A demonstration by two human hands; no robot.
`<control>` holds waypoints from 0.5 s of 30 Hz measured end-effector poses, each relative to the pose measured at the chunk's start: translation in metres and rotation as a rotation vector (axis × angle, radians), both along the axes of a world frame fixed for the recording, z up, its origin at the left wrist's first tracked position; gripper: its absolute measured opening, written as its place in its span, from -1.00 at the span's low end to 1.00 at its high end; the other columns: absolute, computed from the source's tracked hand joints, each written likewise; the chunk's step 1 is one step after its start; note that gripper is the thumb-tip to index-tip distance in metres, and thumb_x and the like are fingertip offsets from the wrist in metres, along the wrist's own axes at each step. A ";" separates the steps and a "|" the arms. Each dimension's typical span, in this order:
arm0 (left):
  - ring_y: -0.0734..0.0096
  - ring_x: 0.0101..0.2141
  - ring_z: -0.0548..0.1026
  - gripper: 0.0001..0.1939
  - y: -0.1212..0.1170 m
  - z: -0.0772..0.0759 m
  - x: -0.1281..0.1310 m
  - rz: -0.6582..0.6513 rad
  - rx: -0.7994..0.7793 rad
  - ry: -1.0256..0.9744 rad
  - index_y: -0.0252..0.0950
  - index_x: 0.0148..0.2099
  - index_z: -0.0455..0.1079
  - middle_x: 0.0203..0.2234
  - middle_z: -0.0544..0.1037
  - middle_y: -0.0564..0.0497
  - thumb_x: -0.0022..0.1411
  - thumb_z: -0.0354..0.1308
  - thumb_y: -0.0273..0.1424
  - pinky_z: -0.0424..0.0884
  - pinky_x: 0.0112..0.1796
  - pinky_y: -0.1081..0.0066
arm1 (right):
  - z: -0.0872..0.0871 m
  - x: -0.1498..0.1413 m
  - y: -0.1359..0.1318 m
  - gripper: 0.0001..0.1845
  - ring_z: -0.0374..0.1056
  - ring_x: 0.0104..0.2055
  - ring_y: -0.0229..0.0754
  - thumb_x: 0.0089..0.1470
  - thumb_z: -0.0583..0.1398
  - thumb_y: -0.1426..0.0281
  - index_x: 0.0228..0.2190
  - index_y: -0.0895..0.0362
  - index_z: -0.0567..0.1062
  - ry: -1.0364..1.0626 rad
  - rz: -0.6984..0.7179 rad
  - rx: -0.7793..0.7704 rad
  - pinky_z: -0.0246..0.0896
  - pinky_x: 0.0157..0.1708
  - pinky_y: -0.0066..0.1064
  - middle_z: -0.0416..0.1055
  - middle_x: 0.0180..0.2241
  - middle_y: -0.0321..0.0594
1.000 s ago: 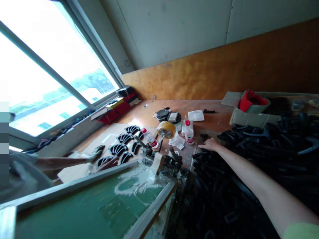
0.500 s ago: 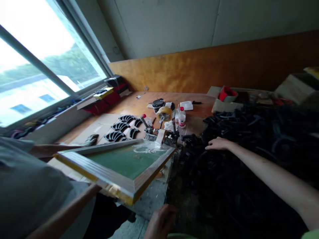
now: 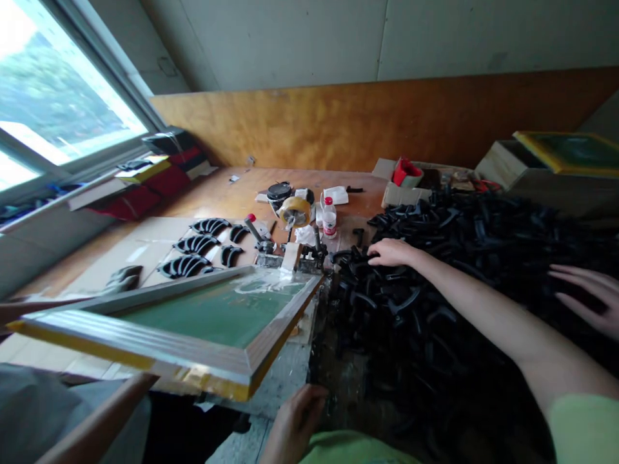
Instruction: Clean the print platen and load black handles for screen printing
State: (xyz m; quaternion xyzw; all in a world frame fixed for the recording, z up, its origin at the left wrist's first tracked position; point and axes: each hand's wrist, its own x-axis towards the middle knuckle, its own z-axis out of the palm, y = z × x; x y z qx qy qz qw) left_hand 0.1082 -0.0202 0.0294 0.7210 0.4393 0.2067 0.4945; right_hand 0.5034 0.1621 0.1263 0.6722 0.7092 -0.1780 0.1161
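Your right hand (image 3: pixel 393 252) lies spread, palm down, on the pile of black parts (image 3: pixel 435 303) — steadying it, I think. Your left hand (image 3: pixel 293 425) rests loosely curled at the surface (image 3: pixel 285 380) edge, holding nothing.

parts pile (image 3: pixel 435 283): big heap of black curved plastic pieces, loosely tangled, covering right side of the wooden bench
near edge: heap ends just beside the green screen frame's clamp end
upper pieces: curved, lying at all angles
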 end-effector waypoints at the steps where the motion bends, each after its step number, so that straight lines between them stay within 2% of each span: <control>1: 0.40 -0.33 0.52 -0.69 0.001 -0.001 0.003 0.007 0.010 -0.005 -0.23 -0.21 0.48 -0.37 0.57 -0.06 0.31 0.00 -0.17 0.41 -0.29 0.51 | -0.012 -0.008 0.020 -0.52 0.27 0.06 0.06 0.09 0.13 0.13 0.03 -0.02 0.42 0.012 0.008 0.030 0.16 -0.03 -0.18 0.41 0.02 -0.14; 3: 0.41 -0.35 0.53 -0.70 0.003 -0.004 0.008 0.022 0.028 -0.002 -0.22 -0.21 0.48 -0.37 0.58 -0.04 0.31 0.01 -0.17 0.42 -0.29 0.53 | -0.043 -0.027 0.058 -0.39 0.18 0.15 0.13 0.05 0.17 0.08 0.12 -0.03 0.33 0.024 0.002 0.026 0.12 0.04 -0.10 0.32 0.12 -0.12; 5: 0.43 -0.35 0.54 -0.73 0.007 -0.008 0.011 0.022 0.037 0.025 -0.20 -0.20 0.49 -0.37 0.58 -0.03 0.31 0.02 -0.20 0.42 -0.30 0.55 | -0.078 -0.044 0.087 -0.23 0.03 0.24 0.21 -0.02 0.20 0.00 0.19 -0.03 0.22 0.032 -0.029 -0.011 0.01 0.11 0.06 0.19 0.21 -0.08; 7: 0.43 -0.35 0.55 -0.76 0.012 -0.012 0.010 -0.009 0.036 0.058 -0.20 -0.19 0.49 -0.36 0.59 -0.03 0.30 0.04 -0.24 0.42 -0.31 0.58 | -0.108 -0.056 0.106 -0.11 -0.08 0.28 0.27 -0.07 0.21 -0.06 0.22 0.01 0.15 0.044 -0.069 -0.056 -0.11 0.13 0.19 0.08 0.26 -0.01; 9: 0.44 -0.35 0.56 -0.78 0.017 -0.014 0.007 -0.022 0.035 0.072 -0.20 -0.16 0.49 -0.35 0.60 -0.03 0.30 0.04 -0.26 0.43 -0.30 0.59 | -0.129 -0.061 0.114 -0.02 -0.06 0.26 0.31 -0.15 0.25 -0.09 0.22 0.04 0.13 0.063 -0.090 -0.114 -0.11 0.10 0.24 0.06 0.26 0.06; 12: 0.44 -0.35 0.56 -0.76 0.021 -0.012 0.007 0.012 0.016 0.094 -0.21 -0.16 0.49 -0.35 0.60 -0.03 0.31 0.03 -0.25 0.44 -0.29 0.58 | -0.138 -0.058 0.114 0.03 0.08 0.20 0.31 -0.26 0.32 -0.05 0.20 0.01 0.15 0.063 -0.048 -0.202 -0.07 0.07 0.23 0.18 0.18 0.07; 15: 0.41 -0.31 0.55 -0.73 0.019 -0.006 0.010 0.027 -0.014 0.118 -0.22 -0.18 0.50 -0.34 0.59 -0.04 0.31 0.02 -0.21 0.43 -0.27 0.55 | -0.127 -0.055 0.105 -0.04 0.17 0.13 0.32 -0.29 0.34 0.02 0.15 -0.01 0.23 0.007 -0.004 -0.274 -0.08 0.04 0.26 0.30 0.10 0.04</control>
